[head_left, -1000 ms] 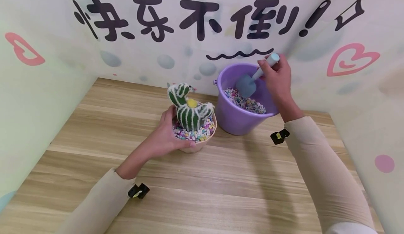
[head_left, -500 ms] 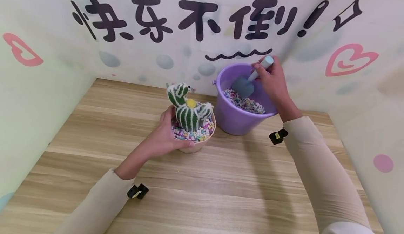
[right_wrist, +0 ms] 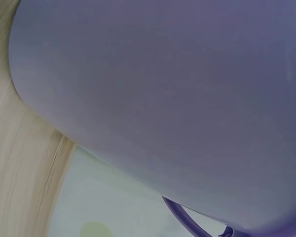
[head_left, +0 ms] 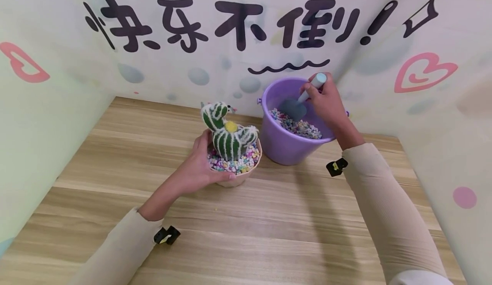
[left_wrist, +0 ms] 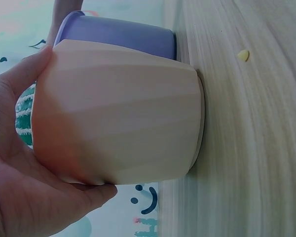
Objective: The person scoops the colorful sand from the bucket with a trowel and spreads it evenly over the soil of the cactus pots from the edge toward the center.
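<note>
My left hand (head_left: pixel 197 167) grips the rim of a cream pot (left_wrist: pixel 118 113), thumb on the near side and fingers around the left. Inside the pot, a green cactus (head_left: pixel 229 145) with white fuzzy stripes and a yellow top stands in colourful pebbles (head_left: pixel 246 164). Just to its right is a purple bucket (head_left: pixel 286 146), part filled with pale pebbles (head_left: pixel 301 129). With my right hand (head_left: pixel 328 105) I hold a small blue shovel (head_left: pixel 293 109) by its light handle, over the bucket. The blade is tilted down, its edge at the pebbles. Only the bucket's outer wall (right_wrist: pixel 153 98) fills most of the right wrist view.
Pot and bucket stand on a wood-grain table (head_left: pixel 246 242), close to the printed backdrop (head_left: pixel 184 71) behind. A small yellow pebble (left_wrist: pixel 243 55) lies loose on the table in front of the pot. The bucket's carrying handle (right_wrist: pixel 185 217) hangs at its side.
My right hand has moved down and left, bringing the shovel blade lower to the pebbles in the bucket. The left hand keeps its hold on the pot.
</note>
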Available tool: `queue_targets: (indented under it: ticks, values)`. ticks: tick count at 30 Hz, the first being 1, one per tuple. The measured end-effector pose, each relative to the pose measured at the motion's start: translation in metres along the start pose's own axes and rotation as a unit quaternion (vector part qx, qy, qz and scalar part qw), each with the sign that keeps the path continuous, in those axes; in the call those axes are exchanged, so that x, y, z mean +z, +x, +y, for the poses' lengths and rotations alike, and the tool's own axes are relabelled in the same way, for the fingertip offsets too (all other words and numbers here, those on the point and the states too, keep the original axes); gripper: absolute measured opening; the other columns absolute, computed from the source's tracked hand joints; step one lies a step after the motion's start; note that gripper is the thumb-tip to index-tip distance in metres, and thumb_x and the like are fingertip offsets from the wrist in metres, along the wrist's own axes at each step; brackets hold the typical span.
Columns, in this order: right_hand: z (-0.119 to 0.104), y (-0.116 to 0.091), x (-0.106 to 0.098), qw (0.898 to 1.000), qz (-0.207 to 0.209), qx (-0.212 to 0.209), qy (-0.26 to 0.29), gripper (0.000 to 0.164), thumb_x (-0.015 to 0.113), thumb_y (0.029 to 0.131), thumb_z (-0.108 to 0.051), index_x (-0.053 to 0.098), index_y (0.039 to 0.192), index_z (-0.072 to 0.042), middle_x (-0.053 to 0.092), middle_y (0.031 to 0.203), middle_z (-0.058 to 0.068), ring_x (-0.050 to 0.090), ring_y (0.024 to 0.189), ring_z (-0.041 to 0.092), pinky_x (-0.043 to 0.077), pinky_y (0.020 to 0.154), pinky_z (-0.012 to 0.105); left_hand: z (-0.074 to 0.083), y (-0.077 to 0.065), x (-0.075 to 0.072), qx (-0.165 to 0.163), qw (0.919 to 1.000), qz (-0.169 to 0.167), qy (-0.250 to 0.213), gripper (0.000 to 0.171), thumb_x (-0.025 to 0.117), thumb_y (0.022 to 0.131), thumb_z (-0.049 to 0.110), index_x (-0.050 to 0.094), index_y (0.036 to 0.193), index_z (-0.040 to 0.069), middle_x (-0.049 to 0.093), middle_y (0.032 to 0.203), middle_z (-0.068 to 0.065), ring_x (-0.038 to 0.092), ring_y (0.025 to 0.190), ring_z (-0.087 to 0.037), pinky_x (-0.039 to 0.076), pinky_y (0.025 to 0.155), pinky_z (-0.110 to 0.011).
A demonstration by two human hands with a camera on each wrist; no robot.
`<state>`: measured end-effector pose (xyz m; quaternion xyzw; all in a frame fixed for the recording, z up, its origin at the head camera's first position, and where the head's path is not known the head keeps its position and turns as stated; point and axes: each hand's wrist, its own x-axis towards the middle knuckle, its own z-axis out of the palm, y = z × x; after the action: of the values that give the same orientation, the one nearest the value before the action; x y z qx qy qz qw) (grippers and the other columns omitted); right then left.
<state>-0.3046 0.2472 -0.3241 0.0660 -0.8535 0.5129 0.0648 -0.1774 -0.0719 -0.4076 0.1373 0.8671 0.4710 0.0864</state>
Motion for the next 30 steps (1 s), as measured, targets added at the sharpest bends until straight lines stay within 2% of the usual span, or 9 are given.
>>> queue_targets:
  ticks: [8, 14, 21, 25, 30]
  values:
    - [0.0001, -0.0016, 0.0008, 1.000, 0.010, -0.019, -0.023, 0.014, 0.046, 0.103, -0.021, 0.042, 0.110, -0.009, 0.060, 0.098, 0.011, 0.056, 0.093, 0.021, 0.048, 0.078, 0.028, -0.0006, 0.0001, -0.0003, 0.002, 1.0000, 0.000, -0.004, 0.132, 0.088, 0.067, 0.042, -0.005, 0.156, 0.011, 0.011, 0.157, -0.019, 0.021, 0.144, -0.036, 0.021, 0.116, -0.053]
    - [-0.0005, -0.0023, 0.0000, 0.999, 0.043, 0.002, -0.020, 0.017, 0.048, 0.102, -0.026, 0.046, 0.109, -0.011, 0.061, 0.091, 0.005, 0.057, 0.085, 0.018, 0.049, 0.074, 0.029, -0.0010, 0.0003, 0.0002, 0.003, 1.0000, 0.000, -0.006, 0.132, 0.087, 0.067, 0.042, -0.005, 0.156, 0.011, 0.011, 0.157, -0.020, 0.021, 0.144, -0.036, 0.021, 0.117, -0.053]
    - [-0.0015, -0.0016, -0.0035, 0.998, 0.062, 0.016, -0.015, 0.018, 0.050, 0.101, -0.027, 0.051, 0.106, -0.010, 0.063, 0.086, 0.005, 0.061, 0.078, 0.017, 0.054, 0.068, 0.028, -0.0020, 0.0008, 0.0005, 0.005, 0.9999, 0.000, -0.011, 0.132, 0.088, 0.066, 0.042, -0.005, 0.156, 0.013, 0.011, 0.157, -0.019, 0.021, 0.143, -0.035, 0.021, 0.116, -0.053]
    - [-0.0014, -0.0012, -0.0058, 0.997, 0.077, 0.031, 0.001, 0.018, 0.051, 0.101, -0.028, 0.052, 0.105, -0.010, 0.064, 0.084, 0.004, 0.063, 0.076, 0.016, 0.056, 0.066, 0.028, -0.0021, 0.0014, 0.0007, 0.006, 0.9999, 0.000, -0.010, 0.132, 0.088, 0.066, 0.043, -0.004, 0.156, 0.014, 0.012, 0.157, -0.019, 0.022, 0.143, -0.036, 0.021, 0.116, -0.053]
    - [-0.0005, -0.0014, -0.0085, 0.994, 0.087, 0.051, 0.031, 0.016, 0.052, 0.101, -0.028, 0.053, 0.102, -0.012, 0.064, 0.078, 0.000, 0.067, 0.067, 0.013, 0.055, 0.057, 0.025, -0.0026, 0.0017, 0.0011, 0.004, 1.0000, 0.000, -0.008, 0.132, 0.088, 0.066, 0.043, -0.004, 0.156, 0.014, 0.013, 0.157, -0.018, 0.022, 0.143, -0.035, 0.022, 0.116, -0.053]
